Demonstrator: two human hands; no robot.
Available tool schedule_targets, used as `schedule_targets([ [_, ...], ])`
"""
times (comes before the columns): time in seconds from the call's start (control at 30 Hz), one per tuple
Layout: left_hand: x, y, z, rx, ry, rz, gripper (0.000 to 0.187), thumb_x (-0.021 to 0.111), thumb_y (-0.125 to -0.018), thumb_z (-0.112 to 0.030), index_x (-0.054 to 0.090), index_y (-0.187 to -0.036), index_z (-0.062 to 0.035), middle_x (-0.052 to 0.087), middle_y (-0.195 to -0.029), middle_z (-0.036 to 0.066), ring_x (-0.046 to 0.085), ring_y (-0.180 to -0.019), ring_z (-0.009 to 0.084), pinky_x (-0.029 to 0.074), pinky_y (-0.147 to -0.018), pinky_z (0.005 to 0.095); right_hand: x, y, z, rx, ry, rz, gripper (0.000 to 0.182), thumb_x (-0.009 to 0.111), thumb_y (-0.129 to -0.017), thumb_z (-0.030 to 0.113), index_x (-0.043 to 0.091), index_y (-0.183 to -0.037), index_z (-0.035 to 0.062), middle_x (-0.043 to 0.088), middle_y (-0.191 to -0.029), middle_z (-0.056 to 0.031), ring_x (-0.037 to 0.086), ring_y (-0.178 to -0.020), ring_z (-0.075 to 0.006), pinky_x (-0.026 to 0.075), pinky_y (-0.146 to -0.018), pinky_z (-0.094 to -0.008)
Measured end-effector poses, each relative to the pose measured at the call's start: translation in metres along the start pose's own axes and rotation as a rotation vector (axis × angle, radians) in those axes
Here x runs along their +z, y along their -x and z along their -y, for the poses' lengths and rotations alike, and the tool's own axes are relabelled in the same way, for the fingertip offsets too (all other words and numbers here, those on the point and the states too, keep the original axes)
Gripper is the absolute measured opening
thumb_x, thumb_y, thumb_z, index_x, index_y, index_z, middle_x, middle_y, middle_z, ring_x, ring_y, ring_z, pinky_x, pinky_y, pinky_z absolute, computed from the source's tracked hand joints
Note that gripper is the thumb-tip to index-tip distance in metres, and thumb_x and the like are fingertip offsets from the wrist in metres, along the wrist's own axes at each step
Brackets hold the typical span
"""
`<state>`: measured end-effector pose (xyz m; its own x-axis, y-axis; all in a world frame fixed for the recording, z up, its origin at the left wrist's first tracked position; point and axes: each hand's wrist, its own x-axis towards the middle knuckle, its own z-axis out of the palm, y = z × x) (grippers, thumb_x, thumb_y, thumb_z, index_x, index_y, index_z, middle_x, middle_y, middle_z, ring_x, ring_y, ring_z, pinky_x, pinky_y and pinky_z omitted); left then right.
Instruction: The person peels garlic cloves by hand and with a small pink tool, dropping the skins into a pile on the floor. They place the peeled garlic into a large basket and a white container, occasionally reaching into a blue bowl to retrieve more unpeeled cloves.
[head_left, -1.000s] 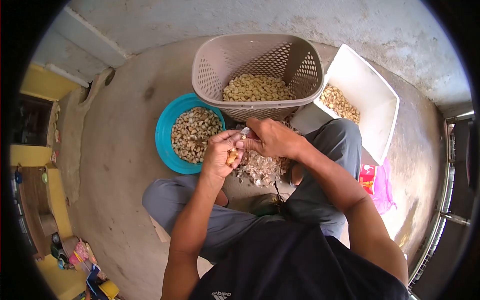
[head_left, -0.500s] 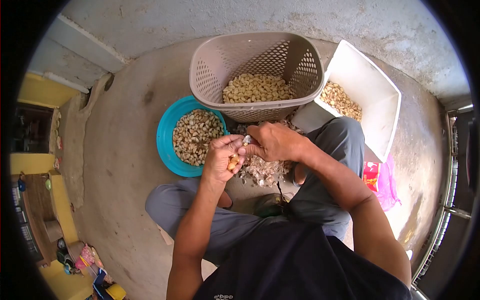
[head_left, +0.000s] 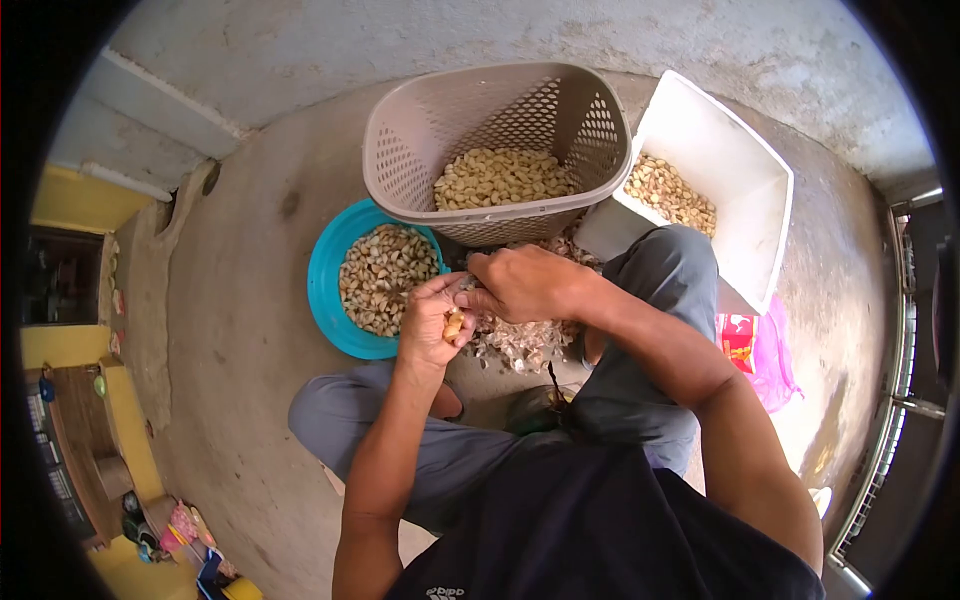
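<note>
My left hand [head_left: 430, 325] is closed around a few yellow-brown kernels [head_left: 454, 324], which show between its curled fingers. Its fingertips meet those of my right hand [head_left: 520, 284], closed in a pinch; whatever is between them is mostly hidden. Below both hands lies a heap of pale, flaky peelings [head_left: 530, 345]. Just left of my left hand stands a teal basin [head_left: 322, 280] with whitish-brown, clove-shaped pieces [head_left: 385, 275] in it. Beyond my hands, a taupe lattice basket [head_left: 410, 165] holds cream-coloured kernels [head_left: 505, 178].
A white box [head_left: 735, 150] with tan kernels [head_left: 672, 192] stands at the right, near my bent knee [head_left: 665, 270]. A pink bag [head_left: 772, 365] and a red packet [head_left: 738, 338] lie beside my leg. The wall [head_left: 500, 30] rises behind the basket.
The whitish piece seen between my fingertips before is now mostly hidden. Both hands have shifted slightly left in view, along with the containers. My left hand still holds the yellow-brown kernels.
</note>
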<state>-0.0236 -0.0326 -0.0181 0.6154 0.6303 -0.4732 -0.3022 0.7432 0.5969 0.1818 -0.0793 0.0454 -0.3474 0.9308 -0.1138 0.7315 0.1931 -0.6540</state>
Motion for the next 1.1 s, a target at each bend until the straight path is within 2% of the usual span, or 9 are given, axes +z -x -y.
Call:
schedule_targets([
  [0.33,-0.002,-0.005,0.003,-0.043,0.073,-0.139,0.024,0.051,-0.1,-0.009,0.059,-0.119,0.0015,0.062,-0.081,0.007,0.06,-0.058,0.018,0.042,-0.037,0.0285,0.025,0.007,0.0,-0.074,0.235,-0.142,0.033,0.055,-0.101,0.029,0.049,-0.101,-0.0036,0.067,-0.081,-0.0231,0.07,-0.071,-0.0434,0.057,-0.064,-0.05],
  [0.47,0.001,-0.005,0.009,-0.008,0.135,-0.144,0.02,0.053,-0.102,-0.015,0.063,-0.113,-0.0015,0.063,-0.081,0.006,0.06,-0.059,0.0162,0.041,-0.039,0.0272,0.034,0.003,-0.007,-0.111,0.218,-0.248,0.028,0.056,-0.099,0.024,0.048,-0.099,-0.003,0.066,-0.084,-0.0224,0.07,-0.072,-0.0419,0.057,-0.061,-0.05],
  [0.57,0.01,-0.004,0.009,0.046,0.109,-0.174,0.02,0.057,-0.103,-0.022,0.065,-0.105,-0.0035,0.063,-0.077,0.006,0.059,-0.056,0.0144,0.04,-0.039,0.0263,0.026,0.004,-0.002,-0.111,0.202,-0.217,0.026,0.057,-0.097,0.021,0.048,-0.1,-0.0034,0.065,-0.087,-0.023,0.07,-0.074,-0.0412,0.056,-0.06,-0.0494],
  [0.67,0.012,-0.002,0.008,0.063,0.055,-0.247,0.019,0.057,-0.103,-0.021,0.065,-0.106,-0.0033,0.063,-0.076,0.005,0.058,-0.053,0.0139,0.04,-0.038,0.026,0.03,0.003,-0.001,-0.107,0.281,-0.161,0.035,0.053,-0.103,0.033,0.048,-0.106,-0.0013,0.064,-0.093,-0.0215,0.068,-0.077,-0.0418,0.056,-0.065,-0.0505],
  [0.8,0.014,-0.001,0.006,0.101,0.051,-0.266,0.02,0.058,-0.103,-0.021,0.067,-0.104,-0.0035,0.064,-0.076,0.004,0.057,-0.052,0.0127,0.039,-0.037,0.0254,0.021,0.005,0.01,-0.17,0.248,-0.148,0.034,0.055,-0.103,0.032,0.05,-0.113,0.0008,0.065,-0.095,-0.0211,0.067,-0.078,-0.0422,0.056,-0.066,-0.0507],
  [0.9,0.014,0.001,0.002,0.086,0.036,-0.161,0.019,0.06,-0.101,-0.022,0.067,-0.104,-0.0049,0.065,-0.082,0.003,0.057,-0.053,0.011,0.037,-0.037,0.0224,0.015,0.005,0.004,-0.282,0.067,-0.244,0.033,0.064,-0.1,0.028,0.054,-0.115,0.0009,0.067,-0.093,-0.0203,0.069,-0.076,-0.0371,0.056,-0.066,-0.0476],
  [1.0,0.01,-0.001,-0.003,0.065,0.091,-0.035,0.019,0.06,-0.102,-0.021,0.065,-0.103,-0.0035,0.063,-0.081,0.003,0.057,-0.055,0.0108,0.037,-0.035,0.0219,0.0,0.01,0.0,-0.153,-0.256,-0.169,0.031,0.073,-0.094,0.023,0.06,-0.112,0.0004,0.066,-0.087,-0.0169,0.066,-0.07,-0.0269,0.055,-0.065,-0.0405],
  [1.03,0.009,0.0,-0.005,0.048,0.124,-0.008,0.019,0.059,-0.103,-0.022,0.065,-0.103,-0.0033,0.062,-0.08,0.004,0.057,-0.055,0.0111,0.038,-0.035,0.0222,-0.006,0.01,-0.002,-0.117,-0.304,-0.161,0.031,0.078,-0.091,0.019,0.064,-0.112,0.0006,0.063,-0.084,-0.0107,0.059,-0.068,-0.0163,0.052,-0.064,-0.0333],
  [1.1,0.009,0.001,-0.008,0.021,0.141,0.026,0.021,0.059,-0.103,-0.024,0.063,-0.104,-0.0031,0.061,-0.079,0.005,0.057,-0.056,0.0118,0.039,-0.034,0.0229,-0.005,0.005,-0.003,-0.014,-0.516,-0.243,0.031,0.077,-0.091,0.019,0.065,-0.112,0.0003,0.065,-0.087,-0.0121,0.06,-0.077,-0.0178,0.051,-0.072,-0.034],
])
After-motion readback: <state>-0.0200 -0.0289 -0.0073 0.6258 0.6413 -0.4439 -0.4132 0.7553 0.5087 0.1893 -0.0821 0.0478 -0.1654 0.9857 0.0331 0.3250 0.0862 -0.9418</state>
